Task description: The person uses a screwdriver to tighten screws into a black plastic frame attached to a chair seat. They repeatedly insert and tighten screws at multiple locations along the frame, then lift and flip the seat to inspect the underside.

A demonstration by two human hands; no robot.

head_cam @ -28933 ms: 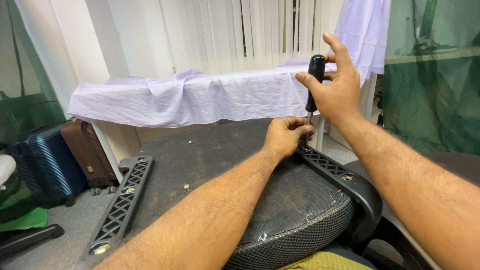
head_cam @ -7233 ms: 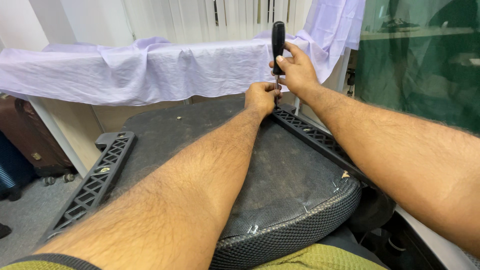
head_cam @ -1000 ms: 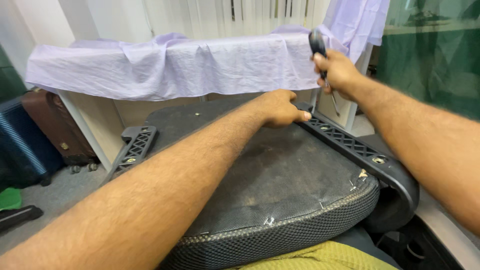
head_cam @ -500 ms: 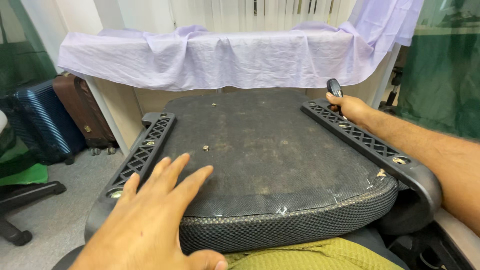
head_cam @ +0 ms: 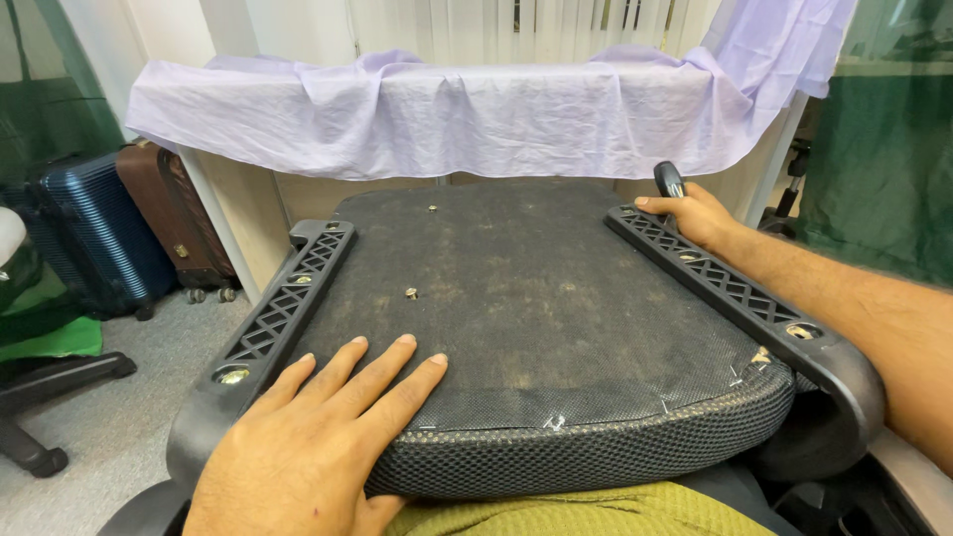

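Seat cushion (head_cam: 536, 298): an office-chair seat turned underside up, lying across the person's lap in front of a ledge; its flat bottom is covered in dark, dusty grey fabric stapled along the near edge, with black mesh wrapping the rounded front rim.
Fittings: two small metal inserts (head_cam: 411, 293) show in the fabric, one near the middle and one towards the far edge.
Brackets: a black lattice plastic bracket runs down each side, the left bracket (head_cam: 288, 303) and the right bracket (head_cam: 720, 288), each with round metal-lined holes.
Left hand (head_cam: 318, 447): lies flat and open, fingers spread, palm down on the near left corner of the cushion, gripping nothing.
Right hand (head_cam: 700, 213): closed around the black handle of a screwdriver (head_cam: 670, 181) at the far end of the right bracket.
Surroundings: a lilac cloth (head_cam: 447, 114) is draped over the ledge; a blue suitcase (head_cam: 89, 238) and a brown suitcase (head_cam: 169, 218) stand at left.
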